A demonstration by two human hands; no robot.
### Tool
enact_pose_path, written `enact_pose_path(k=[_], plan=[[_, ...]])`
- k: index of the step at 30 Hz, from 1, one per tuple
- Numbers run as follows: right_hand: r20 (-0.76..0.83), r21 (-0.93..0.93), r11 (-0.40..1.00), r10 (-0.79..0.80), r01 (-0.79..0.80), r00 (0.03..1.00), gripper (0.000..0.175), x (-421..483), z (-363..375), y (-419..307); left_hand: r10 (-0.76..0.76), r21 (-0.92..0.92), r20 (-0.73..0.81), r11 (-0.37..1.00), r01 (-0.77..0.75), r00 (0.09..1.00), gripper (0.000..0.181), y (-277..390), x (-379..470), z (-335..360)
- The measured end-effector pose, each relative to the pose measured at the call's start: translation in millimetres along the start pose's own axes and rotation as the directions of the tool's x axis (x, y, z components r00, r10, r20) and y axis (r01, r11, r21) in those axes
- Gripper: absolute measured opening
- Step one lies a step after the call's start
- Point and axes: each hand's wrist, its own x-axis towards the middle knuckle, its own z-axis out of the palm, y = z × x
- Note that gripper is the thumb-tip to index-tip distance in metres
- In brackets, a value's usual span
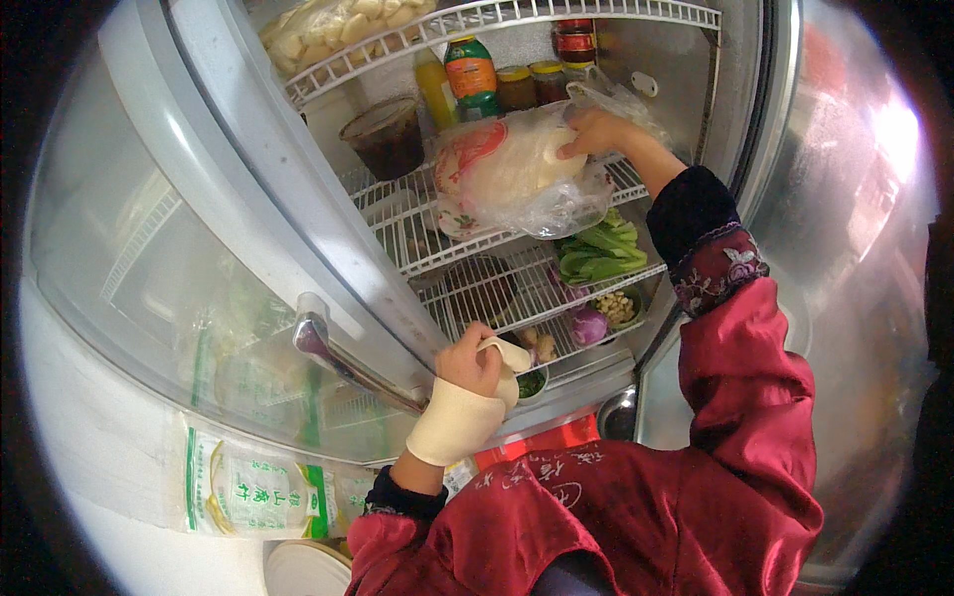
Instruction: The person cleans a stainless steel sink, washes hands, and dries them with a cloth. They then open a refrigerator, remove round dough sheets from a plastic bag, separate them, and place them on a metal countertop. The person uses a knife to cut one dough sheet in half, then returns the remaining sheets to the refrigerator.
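Note:
In the lower middle, my left hand (471,365) grips thin, cream-coloured dough sheets (456,423), one draped over the wrist and others curled by the fingers. My right hand (600,138) reaches into the refrigerator, at a clear plastic bag (559,212) of pale round sheets (514,164) on a wire shelf. Its thumb touches the pale stack and the other fingertips are partly hidden by plastic, so its grip is unclear. The bag bears red print and overhangs the shelf's front edge.
A brown tub (386,141), bottles and jars (514,88) stand behind the bag. Leafy greens (604,249) and a purple onion (589,326) lie on lower shelves. Glass door (223,246) with metal handle (350,365) is at left; white shelf rim (507,16) crosses above.

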Motion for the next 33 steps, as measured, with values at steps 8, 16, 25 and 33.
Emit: enact_pose_path(k=[8, 16, 25, 33], plan=[[-0.076, 0.466, 0.885, 0.070, -0.027, 0.995, 0.044, -36.8, -35.0, -59.8, 0.153, -0.004, 0.085, 0.988, -0.153, 0.985, 0.019, -9.8, -1.6, 2.8], [-0.411, 0.495, 0.843, 0.441, -0.211, 0.797, 0.036, -57.7, -57.1, -83.9, -0.126, -0.647, 0.159, 0.736, 0.199, 0.979, 0.016, -10.7, 7.2, -23.7], [-0.210, 0.706, 0.700, 0.063, 0.107, 0.976, 0.032, -153.7, -121.7, -110.7, 0.273, -0.307, 0.056, 0.920, -0.243, 0.960, 0.018, 37.0, 16.0, -53.2], [0.169, 0.677, 0.708, -0.416, 0.201, 0.894, 0.028, -148.0, -14.9, -147.6, 0.221, -0.583, 0.376, 0.812, 0.044, 0.900, 0.032, 48.0, 19.0, -22.9]])
